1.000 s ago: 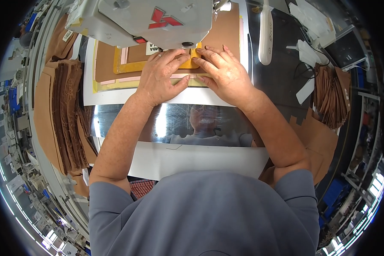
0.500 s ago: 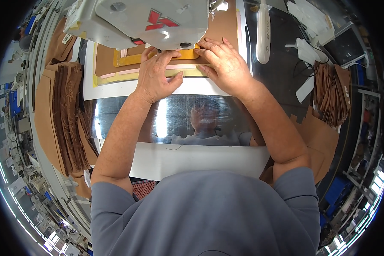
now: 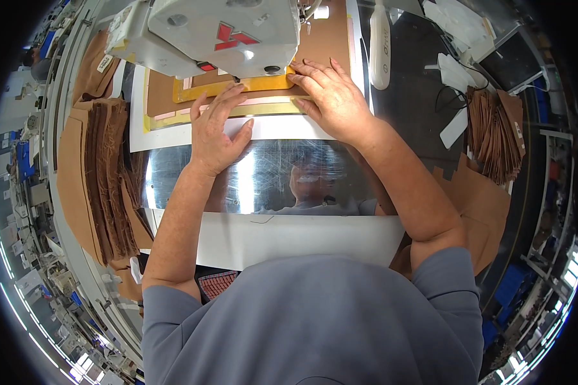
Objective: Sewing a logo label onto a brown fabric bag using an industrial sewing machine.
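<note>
A yellow frame strip [image 3: 263,83] lies on a brown sheet [image 3: 162,90] under the grey-white head of what looks like a sewing machine [image 3: 199,38]. My right hand [image 3: 334,99] rests with fingers stretched out at the strip's right end and over the sheet; its thumb lies near the pale yellow border [image 3: 263,108]. My left hand [image 3: 217,128] has its fingers apart, the tips close to the strip's lower edge and the thumb over the white sheet [image 3: 286,129]. It holds nothing. The machine head hides the far part of the strip.
Brown cut pieces are stacked [image 3: 106,179] on the left, and a fanned bundle [image 3: 493,135] lies on the right. A shiny metal plate [image 3: 282,173] spans the near side. A long white handle-like part [image 3: 379,51] lies right of the work.
My left hand has slid left and nearer to me, away from the machine head. My right hand stays at the strip, shifted slightly left in the picture as the view moved.
</note>
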A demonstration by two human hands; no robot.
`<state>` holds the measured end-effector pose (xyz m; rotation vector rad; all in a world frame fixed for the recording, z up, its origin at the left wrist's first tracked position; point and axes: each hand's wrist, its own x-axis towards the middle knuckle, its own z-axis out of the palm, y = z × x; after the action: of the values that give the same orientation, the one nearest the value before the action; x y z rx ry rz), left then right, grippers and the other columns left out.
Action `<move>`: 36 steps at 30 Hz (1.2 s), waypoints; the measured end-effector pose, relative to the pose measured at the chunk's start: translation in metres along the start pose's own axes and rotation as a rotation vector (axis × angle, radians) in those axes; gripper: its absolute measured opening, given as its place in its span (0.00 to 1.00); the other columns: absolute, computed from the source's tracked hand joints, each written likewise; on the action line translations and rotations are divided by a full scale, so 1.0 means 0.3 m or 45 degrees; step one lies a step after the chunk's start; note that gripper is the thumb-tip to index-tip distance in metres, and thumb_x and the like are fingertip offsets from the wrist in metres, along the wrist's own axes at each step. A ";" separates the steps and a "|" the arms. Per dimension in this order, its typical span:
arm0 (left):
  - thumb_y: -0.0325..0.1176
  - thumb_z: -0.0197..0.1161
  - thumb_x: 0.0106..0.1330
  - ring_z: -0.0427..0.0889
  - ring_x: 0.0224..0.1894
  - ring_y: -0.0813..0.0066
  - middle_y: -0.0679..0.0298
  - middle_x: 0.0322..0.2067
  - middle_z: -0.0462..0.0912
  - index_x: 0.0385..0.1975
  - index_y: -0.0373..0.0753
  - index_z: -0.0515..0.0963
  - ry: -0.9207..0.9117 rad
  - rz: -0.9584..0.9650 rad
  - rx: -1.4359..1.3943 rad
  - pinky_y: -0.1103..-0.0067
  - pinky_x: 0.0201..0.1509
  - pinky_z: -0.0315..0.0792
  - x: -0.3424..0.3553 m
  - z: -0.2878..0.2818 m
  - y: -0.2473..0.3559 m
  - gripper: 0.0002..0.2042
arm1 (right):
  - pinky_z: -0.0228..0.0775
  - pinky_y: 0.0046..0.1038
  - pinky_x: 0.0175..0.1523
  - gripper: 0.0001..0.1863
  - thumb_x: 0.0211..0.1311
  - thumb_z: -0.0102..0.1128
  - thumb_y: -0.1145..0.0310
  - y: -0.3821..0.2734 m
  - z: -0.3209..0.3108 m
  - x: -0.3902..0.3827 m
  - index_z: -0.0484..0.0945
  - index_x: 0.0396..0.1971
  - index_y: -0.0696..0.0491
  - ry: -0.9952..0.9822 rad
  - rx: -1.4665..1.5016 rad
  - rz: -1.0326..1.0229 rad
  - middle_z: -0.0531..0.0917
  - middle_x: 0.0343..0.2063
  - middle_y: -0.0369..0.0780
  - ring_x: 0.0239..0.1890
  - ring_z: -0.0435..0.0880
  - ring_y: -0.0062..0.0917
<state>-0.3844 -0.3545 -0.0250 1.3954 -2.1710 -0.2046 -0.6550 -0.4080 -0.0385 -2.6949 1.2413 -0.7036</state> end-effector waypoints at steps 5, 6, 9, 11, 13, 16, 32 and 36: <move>0.37 0.68 0.63 0.75 0.69 0.69 0.65 0.59 0.84 0.54 0.46 0.79 0.020 -0.164 0.014 0.62 0.78 0.48 -0.131 -0.068 0.019 0.18 | 0.55 0.48 0.78 0.23 0.71 0.61 0.58 0.007 -0.018 -0.014 0.76 0.61 0.49 -0.061 0.071 0.022 0.74 0.66 0.38 0.71 0.70 0.33; 0.36 0.68 0.64 0.76 0.68 0.70 0.65 0.59 0.84 0.53 0.46 0.79 -0.009 -0.217 -0.005 0.62 0.77 0.48 -0.154 -0.075 0.033 0.17 | 0.55 0.48 0.78 0.23 0.71 0.61 0.58 0.009 -0.025 -0.023 0.76 0.61 0.49 -0.057 0.067 0.019 0.74 0.66 0.38 0.71 0.70 0.33; 0.33 0.68 0.65 0.76 0.68 0.70 0.66 0.57 0.85 0.53 0.46 0.80 0.000 -0.284 -0.025 0.60 0.77 0.48 -0.221 -0.081 0.056 0.16 | 0.54 0.48 0.78 0.25 0.69 0.63 0.58 0.014 -0.050 -0.053 0.75 0.62 0.51 -0.031 0.191 0.117 0.74 0.66 0.41 0.70 0.70 0.35; 0.34 0.68 0.65 0.76 0.68 0.70 0.65 0.57 0.86 0.52 0.46 0.80 0.029 -0.347 -0.055 0.59 0.77 0.49 -0.265 -0.082 0.066 0.16 | 0.54 0.50 0.77 0.27 0.66 0.66 0.58 0.026 -0.063 -0.083 0.75 0.62 0.53 -0.003 0.091 0.154 0.75 0.65 0.44 0.69 0.72 0.36; 0.35 0.67 0.66 0.76 0.68 0.70 0.65 0.57 0.85 0.52 0.45 0.81 0.041 -0.354 -0.055 0.59 0.76 0.49 -0.298 -0.089 0.082 0.15 | 0.53 0.53 0.77 0.27 0.65 0.67 0.57 0.046 -0.073 -0.108 0.76 0.61 0.53 0.035 0.164 0.169 0.76 0.63 0.44 0.67 0.73 0.37; 0.37 0.67 0.68 0.76 0.68 0.69 0.65 0.57 0.85 0.52 0.45 0.81 0.072 -0.379 -0.004 0.59 0.76 0.49 -0.333 -0.111 0.097 0.14 | 0.52 0.55 0.77 0.26 0.65 0.67 0.57 0.061 -0.107 -0.143 0.77 0.59 0.54 0.069 0.097 0.252 0.78 0.61 0.44 0.68 0.73 0.38; 0.50 0.57 0.76 0.67 0.73 0.59 0.57 0.70 0.70 0.64 0.41 0.75 0.234 -0.668 0.137 0.55 0.75 0.51 -0.255 -0.133 -0.059 0.24 | 0.44 0.59 0.78 0.39 0.68 0.61 0.48 0.089 -0.109 -0.182 0.71 0.65 0.66 0.068 -0.319 0.589 0.70 0.70 0.47 0.76 0.62 0.38; 0.54 0.54 0.76 0.57 0.78 0.56 0.54 0.75 0.60 0.69 0.39 0.71 0.109 -0.721 0.324 0.50 0.76 0.46 -0.161 -0.072 -0.096 0.29 | 0.42 0.59 0.79 0.39 0.70 0.59 0.46 0.119 -0.140 -0.204 0.70 0.66 0.67 0.004 -0.428 0.759 0.67 0.72 0.47 0.77 0.59 0.37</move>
<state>-0.3352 -0.3217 -0.0359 2.1030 -1.7296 -0.0714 -0.7330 -0.3822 -0.0333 -2.3144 2.1826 -0.4435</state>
